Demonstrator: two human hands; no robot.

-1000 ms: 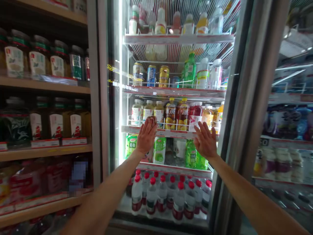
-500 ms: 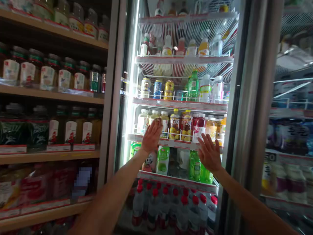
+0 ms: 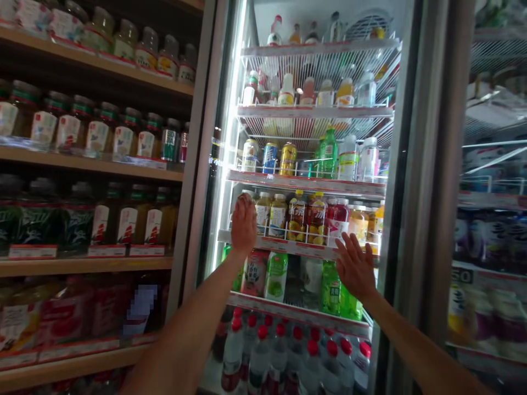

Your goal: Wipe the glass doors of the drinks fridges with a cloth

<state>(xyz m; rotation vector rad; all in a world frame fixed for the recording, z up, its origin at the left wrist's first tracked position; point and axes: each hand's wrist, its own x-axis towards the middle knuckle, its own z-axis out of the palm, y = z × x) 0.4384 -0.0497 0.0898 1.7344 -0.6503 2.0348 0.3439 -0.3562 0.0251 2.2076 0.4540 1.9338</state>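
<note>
My left hand [image 3: 244,225] reaches forward with its fingers stretched out and holds nothing. It overlaps the first pale-capped bottles of a fridge shelf, beside a bottle with a white label [image 3: 278,214]. To the right, my right hand [image 3: 356,267] is open, fingers spread, with nothing in it. Green cartons [image 3: 330,288] appear just left of and below it, and a yellow drink bottle [image 3: 358,222] above it. Brown bottles with yellow caps [image 3: 297,216] stand between the hands. Whether either hand touches anything, I cannot tell.
The lit upright fridge has wire shelves [image 3: 317,111] with cans and bottles. Red-capped bottles [image 3: 261,351] crowd its bottom. Wooden shelves [image 3: 94,164] with jars and bottles rise on the left. A metal frame post [image 3: 432,164] stands right, beside another stocked fridge section.
My left hand has moved left, from in front of the middle bottles to the shelf's left end. My right hand stays nearly in place. The view has shifted slightly, so the shelves appear lower.
</note>
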